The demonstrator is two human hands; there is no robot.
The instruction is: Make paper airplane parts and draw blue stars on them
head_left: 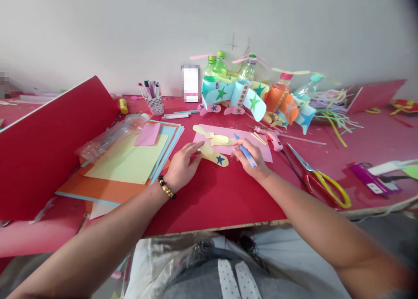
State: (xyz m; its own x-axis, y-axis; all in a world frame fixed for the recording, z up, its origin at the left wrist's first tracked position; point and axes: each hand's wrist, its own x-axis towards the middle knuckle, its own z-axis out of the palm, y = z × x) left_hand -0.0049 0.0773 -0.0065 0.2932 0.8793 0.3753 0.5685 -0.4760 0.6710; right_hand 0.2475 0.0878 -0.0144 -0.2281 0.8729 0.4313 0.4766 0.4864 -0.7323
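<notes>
Between left hand (183, 166) and right hand (250, 159) — a yellow paper cutout (214, 155)

Matt, smooth yellow paper (214, 155) is lying beside a glossy plastic marker (247, 156), and metal-bladed scissors (307, 167) are gleaming.

One head-worn camera looks forward and down from above the person's chest, with the left hand (183, 166) and right hand (250, 157) near mid-frame, the long red-topped worktable (212, 207) around them and the smooth white wall (98, 33) beyond.

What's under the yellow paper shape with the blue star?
The yellow paper cut-out lies across the edge of a pink paper sheet and the red tabletop; the part right beneath it is covered.
</notes>
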